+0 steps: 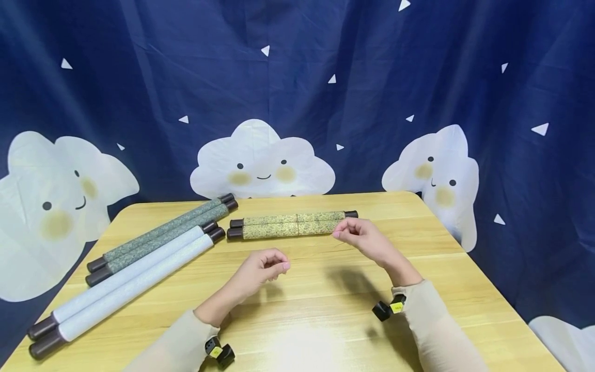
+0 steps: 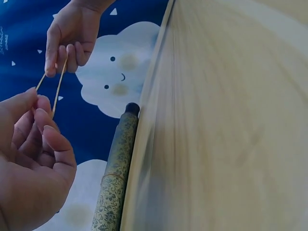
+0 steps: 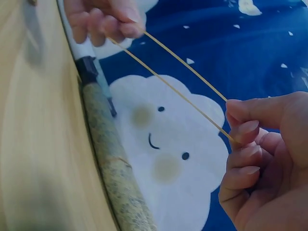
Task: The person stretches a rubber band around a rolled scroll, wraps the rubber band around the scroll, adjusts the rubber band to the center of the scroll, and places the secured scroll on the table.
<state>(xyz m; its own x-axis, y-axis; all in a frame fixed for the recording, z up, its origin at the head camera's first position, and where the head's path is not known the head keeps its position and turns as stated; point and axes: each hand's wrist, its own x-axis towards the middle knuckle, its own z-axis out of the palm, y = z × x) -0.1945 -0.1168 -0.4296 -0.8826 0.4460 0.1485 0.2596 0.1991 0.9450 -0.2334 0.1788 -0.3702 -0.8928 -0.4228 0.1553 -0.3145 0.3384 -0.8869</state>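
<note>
Yellow and thin, a rubber band (image 3: pixel 185 65) stretches between your left hand (image 1: pixel 260 269) and your right hand (image 1: pixel 365 239), the fingers of both pinching it. It is above the counter (image 1: pixel 465 310), near the gold flowery scroll (image 1: pixel 271 230).

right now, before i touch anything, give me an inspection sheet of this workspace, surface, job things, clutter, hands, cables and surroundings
Surface: wooden table, light grain, bright glare near the person.
Job's things: thin tan band, a loop drawn out between both hands; yellow patterned scroll, rolled up on two rods, tied round its middle.
Clutter: green scroll and white scroll, both rolled, lying slanted at the left.
Hands: left hand and right hand each pinch one end of the loop.
Cables: nothing seen.
Surroundings: dark blue curtain printed with white clouds and small triangles.
</note>
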